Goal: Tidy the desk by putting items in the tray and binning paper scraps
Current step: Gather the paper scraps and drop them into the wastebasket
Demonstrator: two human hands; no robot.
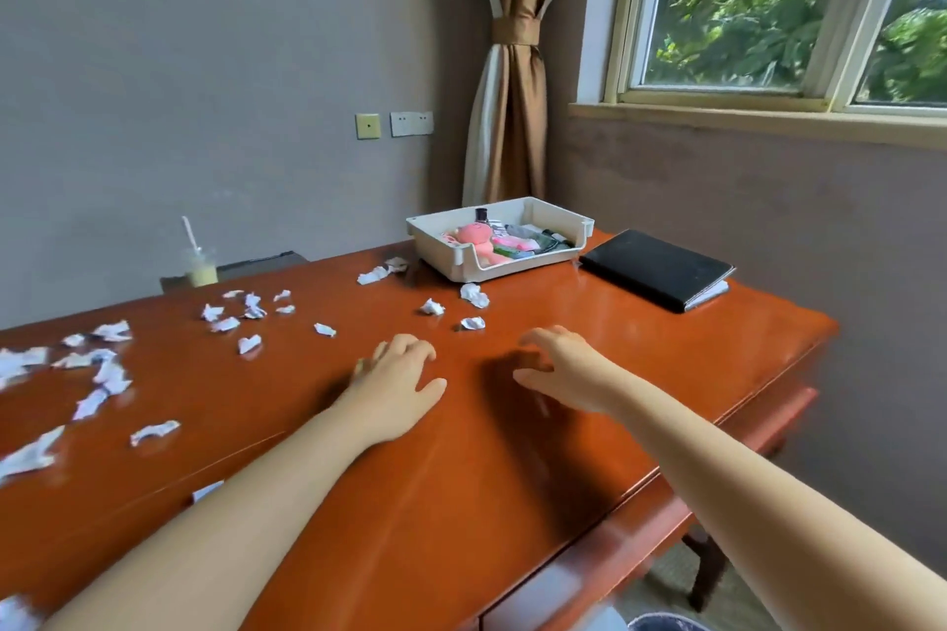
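The white tray (429, 241) stands at the far edge of the desk (461, 477), toward its right end. It holds a pink plush toy (474, 236), a small dark-capped bottle (480, 214) at the back, a green item (507, 251) at the front and several dark pieces to the right that are too small to identify.

Crumpled paper scraps (249, 343) lie loose on the desk. A few sit just in front of the tray and one at its left corner. The greater number spread across the left half, out to the left edge of view.

Both hands reach out over the middle of the desk, short of the nearest scraps. The left hand (397, 384) is palm down with fingers loosely bent and nothing seen in it. The right hand (558, 369) has its fingers spread and curved, grasping nothing.

A closed black notebook (656, 269) lies just right of the tray. The desk is glossy reddish wood. Beyond its far edge a plastic cup (201, 269) with a straw stands on a grey surface. Behind are a grey wall with two socket plates (411, 123), a tied brown curtain (512, 67) in the corner and a window (768, 0) onto green foliage.
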